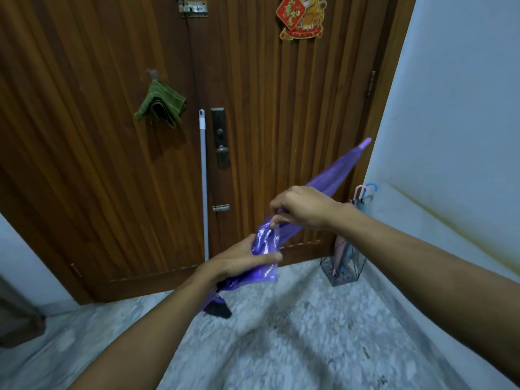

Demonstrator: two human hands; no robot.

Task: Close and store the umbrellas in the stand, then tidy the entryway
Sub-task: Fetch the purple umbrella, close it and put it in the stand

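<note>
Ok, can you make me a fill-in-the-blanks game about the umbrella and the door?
1. Both hands hold a closed umbrella coloured ____.
2. The wire stand sits in the corner with a pink and a ____ umbrella handle poking out.
3. A folded ____ cloth hangs on the wooden door.

Missing words: purple; blue; green

perhaps three umbrellas (332, 175), one stand (344, 270)
</note>
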